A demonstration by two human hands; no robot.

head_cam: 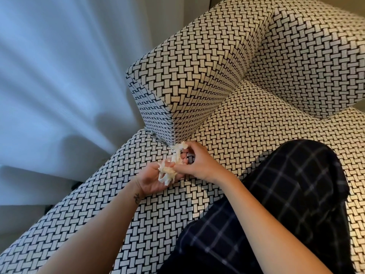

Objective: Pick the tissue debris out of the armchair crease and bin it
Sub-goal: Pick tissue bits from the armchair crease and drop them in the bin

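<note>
The left hand (156,180) lies palm up in the centre of the frame, just above the seat of the armchair (246,119). Its forearm runs in from the lower left, and a small dark tattoo (136,198) shows on the inner wrist. The palm is cupped, with the fingers curling upward round a wad of tissue debris (167,172), so this grip is grasping the tissue.

The right hand (201,162) comes in from the lower right with its back to the camera and the wrist bent. Its knuckles are raised and its fingers reach left toward the other palm. Its grip is pinched on the upper end of the same white tissue, close to the bottom front corner of the armrest (189,62).

The tissue is a ragged, stringy white clump. Its long axis runs roughly up and down the frame, leaning slightly to the right at the top. The upper tip sits at the crease (158,139) where the armrest meets the seat cushion, and the lower end trails over the heel of the left palm. Whether the tip is caught in the crease or only beside it cannot be told.

A leg in dark checked trousers (276,194) rests on the seat at lower right. A pale curtain (59,76) fills the upper left of the frame.
</note>
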